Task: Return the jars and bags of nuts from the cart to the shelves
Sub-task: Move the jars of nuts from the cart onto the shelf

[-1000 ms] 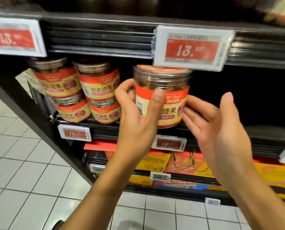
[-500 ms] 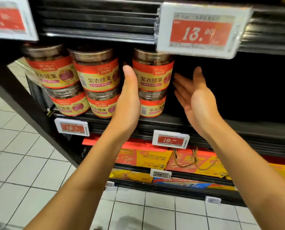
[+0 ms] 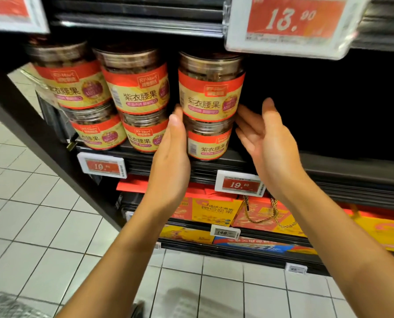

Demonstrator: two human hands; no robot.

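A clear nut jar with a red and gold label [image 3: 211, 88] stands on top of a second jar [image 3: 208, 141] on the dark shelf [image 3: 329, 164]. My left hand [image 3: 172, 157] lies with straight fingers along the left side of this stack, fingertips at the seam between the two jars. My right hand [image 3: 263, 143] is open on the right side, its fingertips touching the upper jar's lower edge. Neither hand grips a jar. Two more stacks of the same jars [image 3: 134, 83] stand to the left.
Price tags hang on the shelf edges, a large one [image 3: 292, 21] just above the jars and a smaller one [image 3: 239, 182] below. Boxed goods [image 3: 214, 210] fill the lower shelves. The shelf right of the jars is dark. White floor tiles [image 3: 31, 226] lie to the left.
The jar I held in both hands a second ago now stands on the lower jar. My fingers have let go and slid down to the sides of the stack.
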